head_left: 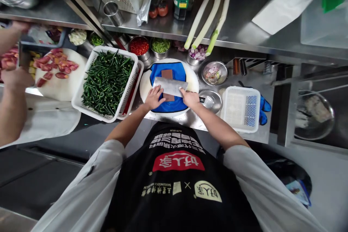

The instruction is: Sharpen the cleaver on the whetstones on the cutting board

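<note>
A cleaver [172,86] lies flat across a brown whetstone [166,74], which rests on a folded blue cloth [179,69]. Under the cloth is a round white cutting board [193,79]. My right hand [190,99] is closed round the cleaver's black handle, its thumb or a finger reaching onto the blade. With fingers spread, my left hand [154,98] lies against the blade's left end, fingertips touching the metal. Beneath the blade, the middle of the whetstone is hidden.
A white basket of green chillies [108,83] stands at left. Beyond it, a co-worker's hand [16,79] is by cut red pieces on another board [73,79]. Steel bowls [214,73] and a white basket [230,110] sit at right. Leeks [208,25] overhang the shelf.
</note>
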Demonstrator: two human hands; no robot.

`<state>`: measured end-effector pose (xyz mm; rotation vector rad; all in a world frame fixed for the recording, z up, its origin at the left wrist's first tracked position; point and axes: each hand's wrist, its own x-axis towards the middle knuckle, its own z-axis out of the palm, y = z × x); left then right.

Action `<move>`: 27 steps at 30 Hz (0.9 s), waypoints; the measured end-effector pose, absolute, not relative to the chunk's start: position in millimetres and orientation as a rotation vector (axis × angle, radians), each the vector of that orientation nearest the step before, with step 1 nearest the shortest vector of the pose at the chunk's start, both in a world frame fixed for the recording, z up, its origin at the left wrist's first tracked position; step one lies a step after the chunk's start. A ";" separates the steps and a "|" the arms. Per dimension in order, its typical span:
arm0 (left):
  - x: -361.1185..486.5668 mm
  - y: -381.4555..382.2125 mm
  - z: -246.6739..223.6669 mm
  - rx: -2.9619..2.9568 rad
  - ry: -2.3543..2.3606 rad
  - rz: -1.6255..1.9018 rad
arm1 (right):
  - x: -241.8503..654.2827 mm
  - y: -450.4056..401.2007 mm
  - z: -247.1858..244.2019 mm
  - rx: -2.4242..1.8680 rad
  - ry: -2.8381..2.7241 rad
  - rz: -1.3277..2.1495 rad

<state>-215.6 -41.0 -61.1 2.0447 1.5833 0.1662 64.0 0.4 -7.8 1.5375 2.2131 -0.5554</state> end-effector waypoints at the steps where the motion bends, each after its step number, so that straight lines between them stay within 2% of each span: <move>1: -215.2 -44.8 -60.4 2.046 1.589 0.163 | 62.6 -2.6 -6.8 1.567 2.212 -0.523; 9: -214.7 -33.8 -56.8 2.052 1.620 0.130 | 61.2 10.9 -18.9 1.588 2.195 -0.614; 16: -195.2 -130.6 -49.7 2.049 1.536 0.052 | 96.4 -61.3 -9.7 1.404 2.141 -0.680; 23: -214.1 -27.8 -59.2 1.916 1.646 0.105 | 68.0 19.5 -15.9 1.549 2.239 -0.664; 27: -205.4 -92.4 -48.8 1.933 1.546 0.069 | 84.3 -39.6 -11.1 1.501 2.174 -0.748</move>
